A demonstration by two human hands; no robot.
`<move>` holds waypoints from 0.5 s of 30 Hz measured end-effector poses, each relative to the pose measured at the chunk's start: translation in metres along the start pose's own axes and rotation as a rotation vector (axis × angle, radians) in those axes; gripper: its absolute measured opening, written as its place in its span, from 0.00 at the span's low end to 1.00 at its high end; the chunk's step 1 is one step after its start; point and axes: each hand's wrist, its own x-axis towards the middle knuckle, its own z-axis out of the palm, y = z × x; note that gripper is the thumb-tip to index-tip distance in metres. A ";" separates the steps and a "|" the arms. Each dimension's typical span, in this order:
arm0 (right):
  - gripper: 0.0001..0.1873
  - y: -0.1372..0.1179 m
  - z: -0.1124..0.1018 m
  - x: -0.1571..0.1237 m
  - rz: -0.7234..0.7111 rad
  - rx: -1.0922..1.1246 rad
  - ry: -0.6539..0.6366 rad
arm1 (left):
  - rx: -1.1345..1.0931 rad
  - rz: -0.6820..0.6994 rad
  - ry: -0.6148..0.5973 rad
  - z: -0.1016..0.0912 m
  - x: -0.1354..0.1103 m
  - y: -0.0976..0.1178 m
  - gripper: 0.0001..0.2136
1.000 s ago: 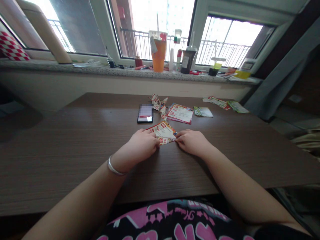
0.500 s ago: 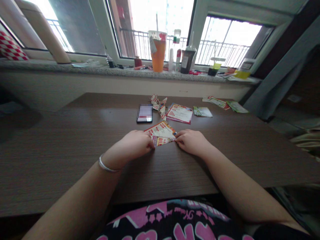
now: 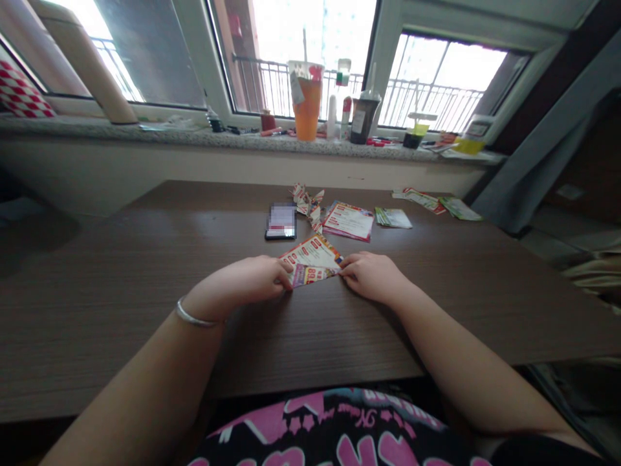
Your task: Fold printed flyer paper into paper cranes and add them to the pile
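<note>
A printed paper flyer (image 3: 315,255) lies on the brown table, its near edge folded over so a purple and yellow strip shows on top. My left hand (image 3: 259,278) bends over the flyer's left end, fingers curled together on the folded edge. At the right corner of the fold, my right hand (image 3: 366,272) pinches the paper between thumb and fingers. Just beyond the flyer are a phone (image 3: 281,221) with its screen lit, some folded paper pieces (image 3: 309,204) and a stack of similar flyers (image 3: 349,220).
Small green and white leaflets (image 3: 394,217) lie right of the stack, with more leaflets (image 3: 460,208) farther right. Along the windowsill (image 3: 169,134) stand an orange drink cup (image 3: 307,110), a dark cup (image 3: 362,120) and several small items.
My left hand has slid a little to the left along the folded edge, uncovering more of the printed strip. My right hand stays at the right corner.
</note>
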 end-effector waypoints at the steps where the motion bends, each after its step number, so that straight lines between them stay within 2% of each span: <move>1: 0.16 0.000 0.000 0.000 -0.004 -0.001 0.008 | -0.003 0.000 -0.010 0.000 0.002 0.001 0.09; 3: 0.16 -0.001 0.001 0.001 -0.022 -0.011 0.034 | 0.058 -0.057 0.026 0.002 0.006 0.004 0.10; 7: 0.16 -0.001 0.003 0.005 -0.085 -0.018 0.103 | 0.245 -0.144 0.208 0.010 0.011 0.014 0.15; 10: 0.15 -0.001 0.005 0.008 -0.115 0.018 0.152 | 0.347 -0.074 0.257 0.014 0.011 0.020 0.14; 15: 0.12 0.000 0.008 0.010 -0.111 0.108 0.263 | 0.383 -0.008 0.292 0.016 0.010 0.021 0.14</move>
